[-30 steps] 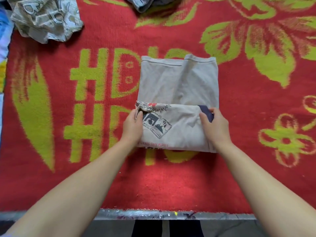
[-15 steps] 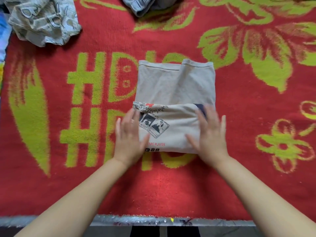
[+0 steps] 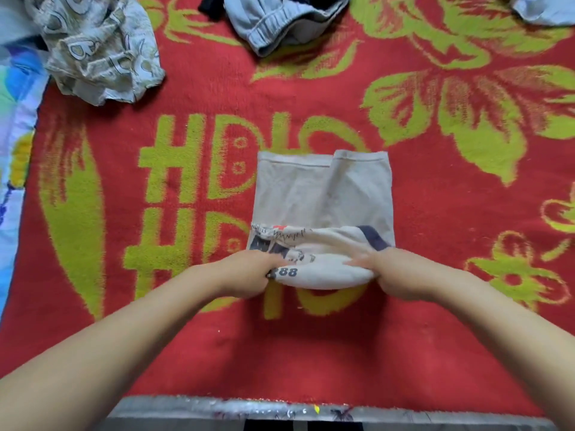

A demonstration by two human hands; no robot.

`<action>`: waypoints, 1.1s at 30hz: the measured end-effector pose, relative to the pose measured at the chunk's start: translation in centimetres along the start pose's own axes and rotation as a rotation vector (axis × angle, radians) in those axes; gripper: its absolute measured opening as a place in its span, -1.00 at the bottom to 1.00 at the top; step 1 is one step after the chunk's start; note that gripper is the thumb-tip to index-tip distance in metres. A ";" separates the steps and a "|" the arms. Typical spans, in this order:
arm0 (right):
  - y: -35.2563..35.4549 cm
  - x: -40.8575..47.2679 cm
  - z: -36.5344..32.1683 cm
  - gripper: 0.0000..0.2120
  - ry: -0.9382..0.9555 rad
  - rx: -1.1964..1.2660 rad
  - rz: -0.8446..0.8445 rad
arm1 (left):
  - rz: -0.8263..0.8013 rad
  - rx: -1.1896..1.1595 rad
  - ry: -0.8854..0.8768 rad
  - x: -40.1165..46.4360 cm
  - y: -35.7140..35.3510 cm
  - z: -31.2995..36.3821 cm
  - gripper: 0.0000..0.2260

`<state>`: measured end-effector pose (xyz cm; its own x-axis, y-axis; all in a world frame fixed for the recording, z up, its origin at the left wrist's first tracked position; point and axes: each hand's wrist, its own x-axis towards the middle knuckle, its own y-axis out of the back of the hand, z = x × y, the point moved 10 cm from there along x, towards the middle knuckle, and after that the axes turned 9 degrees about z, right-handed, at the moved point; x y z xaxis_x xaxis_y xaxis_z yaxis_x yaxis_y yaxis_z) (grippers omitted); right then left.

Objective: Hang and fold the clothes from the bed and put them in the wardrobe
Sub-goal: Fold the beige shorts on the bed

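A red blanket (image 3: pixel 435 353) with yellow-green flowers and the woven letters "HD" is spread over the bed; a beige T-shirt (image 3: pixel 323 194), partly folded, is laid at its middle, its near end doubled up; on the print "88" is legible, the smaller lettering blurred; a crumpled patterned cloth (image 3: pixel 99 51) is seen far left, a grey garment (image 3: pixel 280 23) at the far edge; the shirt's near fold is gripped by the left hand (image 3: pixel 249 273) and the right hand (image 3: pixel 401 272), fingers curled round the cloth.
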<state>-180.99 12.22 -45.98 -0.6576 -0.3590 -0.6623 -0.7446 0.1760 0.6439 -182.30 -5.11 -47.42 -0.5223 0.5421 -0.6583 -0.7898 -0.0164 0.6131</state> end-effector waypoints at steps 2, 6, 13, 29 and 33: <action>1.1 -0.9 0.1 -0.69 0.023 0.089 -0.218 | -0.124 -0.246 -0.017 -1.0 1.8 0.8 -0.82; 8.5 2.1 4.9 -0.81 -0.086 0.408 0.148 | 0.174 -0.783 0.149 1.2 8.6 -4.4 -0.79; 5.4 5.1 10.7 -0.60 -0.545 0.718 0.797 | 0.913 -1.041 0.580 3.5 4.5 -10.9 -0.81; 6.8 2.8 8.7 -0.51 -0.450 0.206 1.050 | 1.289 -0.397 0.659 -1.8 5.8 -10.1 -0.65; 2.8 3.5 -1.0 -0.19 0.153 -0.253 0.884 | 0.950 0.270 0.026 1.5 2.3 0.3 -0.23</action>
<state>-185.24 10.54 -46.09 -0.9381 -0.3098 0.1547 0.0785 0.2450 0.9663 -184.82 -4.07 -46.86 -0.9108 0.3842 0.1514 0.0595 -0.2406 0.9688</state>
